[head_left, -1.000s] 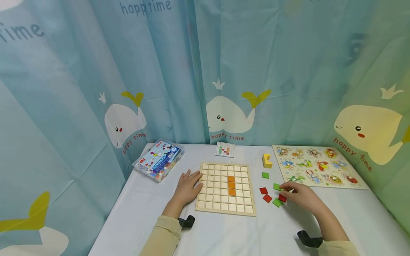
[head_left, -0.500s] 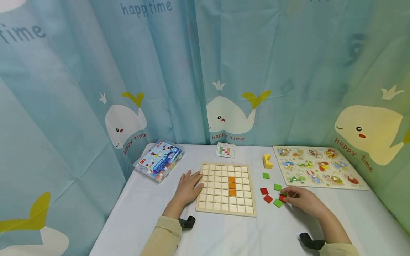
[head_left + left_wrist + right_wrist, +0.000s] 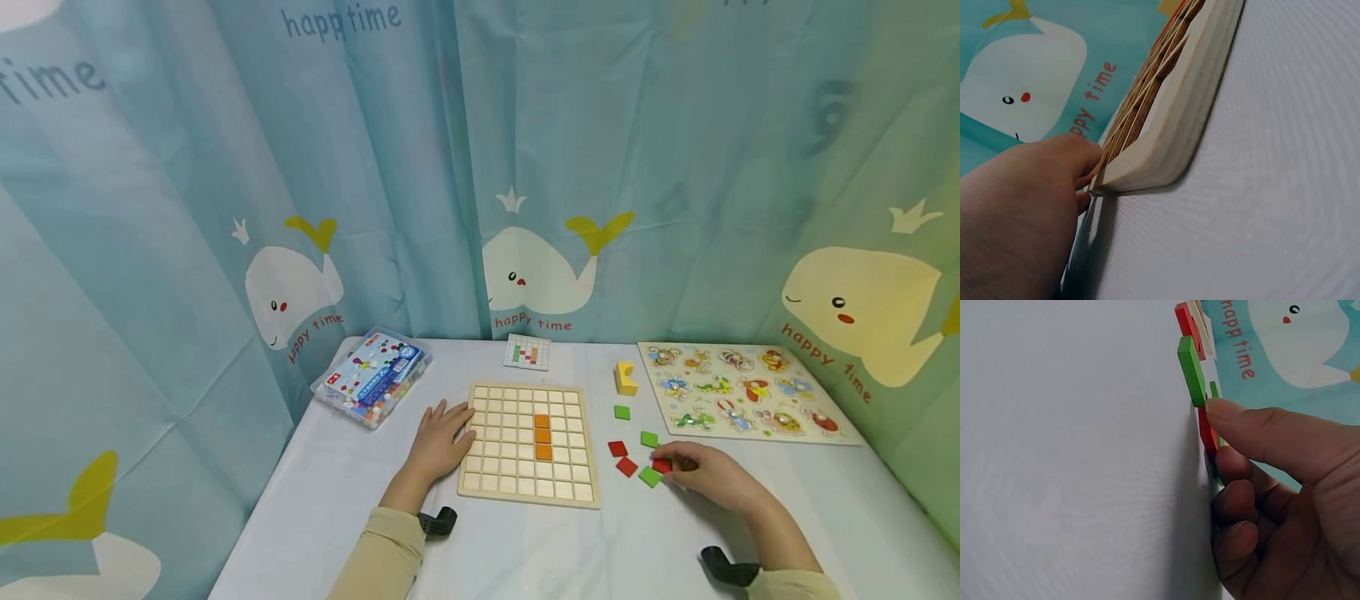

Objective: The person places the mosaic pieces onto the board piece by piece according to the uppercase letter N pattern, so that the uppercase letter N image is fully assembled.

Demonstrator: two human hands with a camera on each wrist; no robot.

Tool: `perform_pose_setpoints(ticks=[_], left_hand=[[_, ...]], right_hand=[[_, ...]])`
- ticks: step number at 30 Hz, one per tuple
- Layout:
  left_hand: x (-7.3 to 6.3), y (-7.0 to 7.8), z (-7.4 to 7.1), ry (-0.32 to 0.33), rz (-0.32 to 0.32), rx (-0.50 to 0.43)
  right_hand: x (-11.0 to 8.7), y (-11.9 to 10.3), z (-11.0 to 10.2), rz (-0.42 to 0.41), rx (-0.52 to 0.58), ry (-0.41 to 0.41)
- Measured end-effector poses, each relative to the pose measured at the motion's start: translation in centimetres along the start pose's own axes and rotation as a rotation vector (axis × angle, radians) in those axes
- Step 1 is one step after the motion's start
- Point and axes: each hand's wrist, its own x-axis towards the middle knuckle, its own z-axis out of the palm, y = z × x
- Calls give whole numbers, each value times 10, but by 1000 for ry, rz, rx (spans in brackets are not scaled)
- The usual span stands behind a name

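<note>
In the head view my right hand [image 3: 708, 473] has thumb and index finger on a red square tile [image 3: 662, 466]. The right wrist view shows the thumb and curled index finger pinching this red tile [image 3: 1206, 431], low at the table, beside a green tile [image 3: 1191, 372]. Two more red tiles [image 3: 627, 467] and several green tiles [image 3: 649, 477] lie about it. My left hand [image 3: 437, 446] rests relaxed against the left edge of a wooden grid board [image 3: 528, 498]; its fingertips touch the rim. Three orange tiles [image 3: 543, 436] sit in a column in the board's cells.
A small pattern card [image 3: 527, 352] lies behind the board. At the back left is a clear plastic box [image 3: 372, 375] with a printed lid. A yellow block [image 3: 626, 377] and an insect puzzle board [image 3: 750, 390] stand at the right. Printed curtains [image 3: 420, 167] surround the table.
My right hand has shifted slightly toward me, from between the green and red tiles down onto the red tile. The left hand stays at the board's edge.
</note>
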Motion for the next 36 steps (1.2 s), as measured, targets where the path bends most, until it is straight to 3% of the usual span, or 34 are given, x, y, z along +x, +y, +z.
perform_pose_setpoints(ticks=[21, 36], left_hand=[[0, -1, 2, 3, 8, 4], [1, -3, 3, 8, 9, 14]], right_hand=[[1, 1, 3, -23, -101, 23], [1, -1, 3, -51, -96, 39]])
